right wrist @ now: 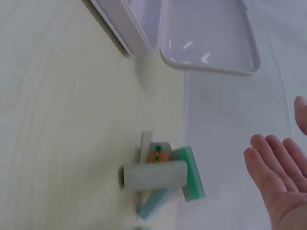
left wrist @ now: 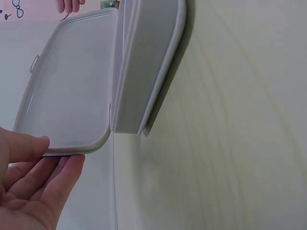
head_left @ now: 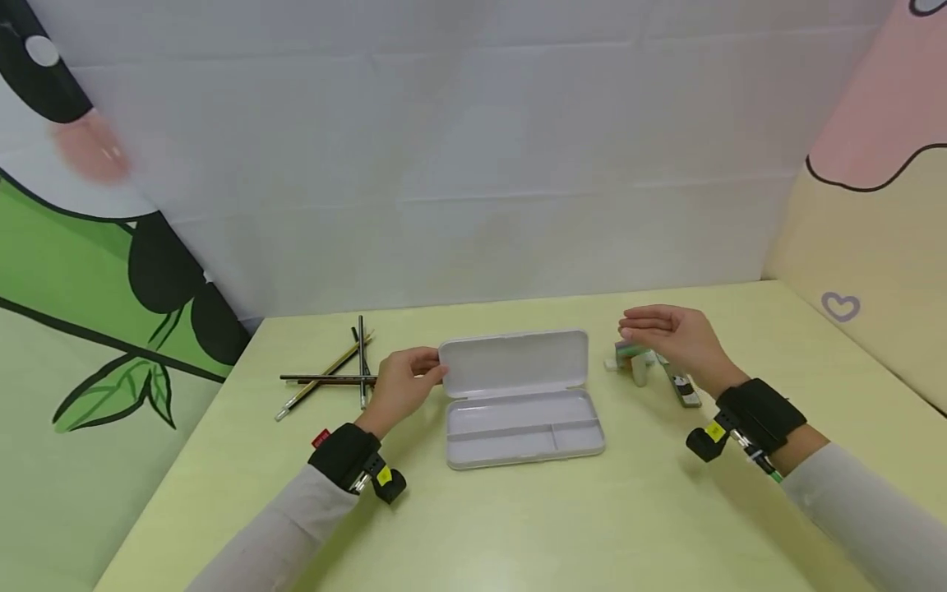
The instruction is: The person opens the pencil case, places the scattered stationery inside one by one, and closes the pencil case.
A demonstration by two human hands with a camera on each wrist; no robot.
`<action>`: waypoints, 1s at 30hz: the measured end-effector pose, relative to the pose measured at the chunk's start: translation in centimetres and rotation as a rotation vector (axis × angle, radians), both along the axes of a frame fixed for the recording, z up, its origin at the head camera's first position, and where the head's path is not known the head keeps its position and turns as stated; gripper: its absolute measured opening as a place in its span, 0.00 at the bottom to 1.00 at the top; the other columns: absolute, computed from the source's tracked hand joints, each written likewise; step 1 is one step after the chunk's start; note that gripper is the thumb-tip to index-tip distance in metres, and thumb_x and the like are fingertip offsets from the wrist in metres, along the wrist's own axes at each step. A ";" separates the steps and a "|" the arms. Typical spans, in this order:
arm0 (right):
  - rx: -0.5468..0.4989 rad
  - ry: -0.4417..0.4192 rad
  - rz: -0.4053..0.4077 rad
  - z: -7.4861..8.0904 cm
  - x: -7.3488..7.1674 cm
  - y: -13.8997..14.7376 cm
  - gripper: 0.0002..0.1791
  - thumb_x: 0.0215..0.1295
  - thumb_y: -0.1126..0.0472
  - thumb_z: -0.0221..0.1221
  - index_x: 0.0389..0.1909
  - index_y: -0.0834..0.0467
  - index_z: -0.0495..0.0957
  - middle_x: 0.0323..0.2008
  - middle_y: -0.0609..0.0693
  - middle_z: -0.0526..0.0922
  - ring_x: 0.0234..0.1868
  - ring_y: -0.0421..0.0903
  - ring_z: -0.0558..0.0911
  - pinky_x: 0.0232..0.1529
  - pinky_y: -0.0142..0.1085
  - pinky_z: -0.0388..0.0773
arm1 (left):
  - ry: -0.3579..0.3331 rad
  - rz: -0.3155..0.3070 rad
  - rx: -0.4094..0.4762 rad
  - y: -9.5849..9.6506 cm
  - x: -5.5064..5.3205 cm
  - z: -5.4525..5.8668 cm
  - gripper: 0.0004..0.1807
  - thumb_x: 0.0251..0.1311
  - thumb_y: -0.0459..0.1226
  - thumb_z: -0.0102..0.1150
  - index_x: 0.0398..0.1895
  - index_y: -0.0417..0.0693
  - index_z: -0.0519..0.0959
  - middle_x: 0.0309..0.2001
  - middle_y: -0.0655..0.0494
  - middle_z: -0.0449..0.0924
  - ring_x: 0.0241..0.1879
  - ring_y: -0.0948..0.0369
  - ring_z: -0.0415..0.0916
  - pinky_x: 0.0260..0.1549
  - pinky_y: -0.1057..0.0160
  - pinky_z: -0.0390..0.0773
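Note:
A white pencil case (head_left: 525, 399) lies open at the middle of the table, its lid (head_left: 514, 362) raised toward the back wall. My left hand (head_left: 407, 385) pinches the lid's left edge, thumb on the inner face and fingers behind, as the left wrist view shows. The tray's compartments hold nothing. To the right, my right hand (head_left: 676, 341) hovers with fingers extended and nothing in them. Just below it sits a small pile of erasers (right wrist: 156, 175), grey, green and blue, partly hidden by the hand in the head view.
Several pencils (head_left: 325, 378) lie crossed in a heap left of the case. A slim dark and pale item (head_left: 682, 386) with a printed picture lies beside the erasers. A white sheet (head_left: 473, 164) closes off the back of the table (head_left: 518, 526).

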State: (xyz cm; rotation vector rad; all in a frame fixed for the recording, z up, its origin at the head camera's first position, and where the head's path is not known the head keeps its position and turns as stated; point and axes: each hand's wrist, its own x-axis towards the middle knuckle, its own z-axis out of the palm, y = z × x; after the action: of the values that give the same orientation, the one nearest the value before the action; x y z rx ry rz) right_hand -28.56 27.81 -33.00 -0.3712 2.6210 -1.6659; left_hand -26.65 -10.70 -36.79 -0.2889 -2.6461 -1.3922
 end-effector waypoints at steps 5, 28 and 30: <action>0.289 0.145 -0.166 1.1 0.0 2.5 0.28 0.64 0.48 0.61 0.56 0.65 0.76 0.44 0.53 0.88 0.33 0.13 0.75 0.47 0.24 0.77 | 0.007 -0.008 0.012 0.0 -0.3 0.1 0.14 0.60 0.30 0.61 0.48 0.34 0.81 0.41 0.37 0.86 0.44 0.47 0.85 0.42 0.58 0.85; 0.704 0.002 -0.186 -2.5 0.4 4.5 0.24 0.55 0.53 0.67 0.33 0.75 0.83 0.33 0.69 0.84 0.34 0.64 0.80 0.36 0.51 0.80 | -0.024 0.005 0.022 0.3 -0.1 0.4 0.14 0.60 0.31 0.61 0.49 0.34 0.81 0.42 0.38 0.86 0.45 0.47 0.84 0.43 0.58 0.85; 0.697 0.016 -0.193 -2.7 0.5 4.6 0.21 0.53 0.54 0.68 0.29 0.73 0.84 0.30 0.67 0.85 0.31 0.62 0.80 0.33 0.49 0.80 | -0.027 0.007 0.021 0.3 0.0 0.4 0.14 0.60 0.31 0.61 0.49 0.35 0.81 0.42 0.38 0.86 0.45 0.47 0.84 0.42 0.58 0.85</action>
State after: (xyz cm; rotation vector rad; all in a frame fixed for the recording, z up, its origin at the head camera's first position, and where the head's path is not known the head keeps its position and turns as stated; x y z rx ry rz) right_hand -28.10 32.41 -35.70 -0.1071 3.0878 -0.6712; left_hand -26.65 -10.42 -36.42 -0.2600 -2.6499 -1.4303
